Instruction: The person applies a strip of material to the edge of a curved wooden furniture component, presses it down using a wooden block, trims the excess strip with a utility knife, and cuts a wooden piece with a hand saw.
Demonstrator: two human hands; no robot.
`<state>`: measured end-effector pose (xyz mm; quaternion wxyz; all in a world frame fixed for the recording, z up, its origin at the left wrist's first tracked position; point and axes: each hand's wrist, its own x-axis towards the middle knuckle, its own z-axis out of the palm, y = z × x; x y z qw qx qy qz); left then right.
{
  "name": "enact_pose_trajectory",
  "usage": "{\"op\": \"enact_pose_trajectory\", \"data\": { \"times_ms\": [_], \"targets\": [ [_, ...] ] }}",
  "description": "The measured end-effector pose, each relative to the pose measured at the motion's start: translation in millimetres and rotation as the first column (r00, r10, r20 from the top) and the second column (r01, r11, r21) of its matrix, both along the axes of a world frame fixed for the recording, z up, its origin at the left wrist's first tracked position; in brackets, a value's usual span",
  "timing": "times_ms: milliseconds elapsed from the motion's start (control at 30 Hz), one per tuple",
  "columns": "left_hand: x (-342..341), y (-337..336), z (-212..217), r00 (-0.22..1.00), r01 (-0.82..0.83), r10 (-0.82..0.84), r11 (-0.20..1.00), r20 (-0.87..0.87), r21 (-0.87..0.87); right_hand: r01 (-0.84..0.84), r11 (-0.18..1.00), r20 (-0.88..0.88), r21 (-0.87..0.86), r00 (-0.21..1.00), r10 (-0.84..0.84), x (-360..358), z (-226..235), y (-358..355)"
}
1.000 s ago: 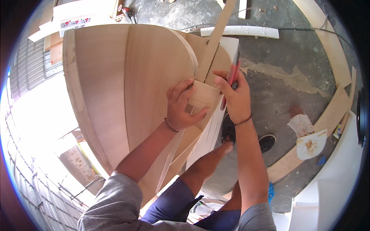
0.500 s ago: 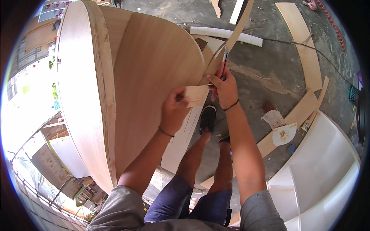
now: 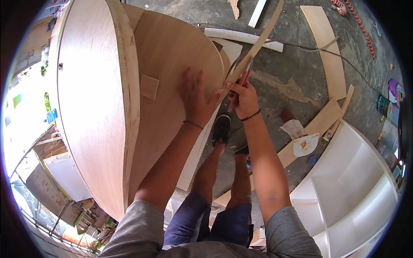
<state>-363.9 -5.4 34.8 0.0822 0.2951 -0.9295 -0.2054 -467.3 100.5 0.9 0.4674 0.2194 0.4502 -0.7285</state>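
Observation:
My left hand [image 3: 195, 99] is open, fingers spread over the curved wooden panel [image 3: 167, 56], its thumb side close to the panel's right edge. My right hand [image 3: 244, 98] is closed around a slim red tool [image 3: 244, 81] that looks like a utility knife. Its fingers also pinch a long, thin wood edging strip [image 3: 262, 38], which rises away from the panel's edge and curves toward the top. A small flat rectangle of wood [image 3: 149, 87] lies on the panel, left of my left hand, against the upright curved side [image 3: 92, 94].
Curved wood offcuts [image 3: 329, 51] and a white strip [image 3: 245, 38] lie on the grey floor, with a cable and a red coiled hose [image 3: 361, 28]. At lower right stands a white shelf unit [image 3: 344, 193]. A white scrap [image 3: 306, 145] holds small crumbs.
My left hand has let go of the small wood rectangle, which now lies on the panel, and its fingers have spread. The right hand keeps the red tool and the strip.

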Motion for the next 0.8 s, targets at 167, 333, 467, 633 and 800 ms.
{"op": "enact_pose_trajectory", "data": {
  "times_ms": [167, 333, 467, 633, 800],
  "targets": [
    [2, 4, -10, 0.998, 0.061, -0.061, 0.998, 0.003, -0.001, 0.056, 0.998, 0.077, -0.028, 0.996, -0.054, 0, 4, 2],
    [0, 7, -14, 0.999, 0.05, -0.05, 0.998, 0.009, -0.046, 0.075, 0.994, 0.153, -0.076, 0.986, -0.063, 4, -5, 3],
    [0, 6, -12, 0.998, 0.053, -0.051, 0.998, 0.028, -0.036, 0.066, 0.995, 0.238, -0.078, 0.97, -0.045, 4, -6, 2],
    [0, 5, -13, 0.998, 0.056, -0.055, 0.997, 0.024, -0.043, 0.052, 0.994, 0.327, -0.098, 0.945, -0.017, 1, -8, 3],
    [1, 5, -14, 0.998, 0.055, -0.052, 0.997, 0.043, -0.06, 0.048, 0.989, 0.42, -0.137, 0.907, 0.014, -2, -7, 3]
  ]
}}
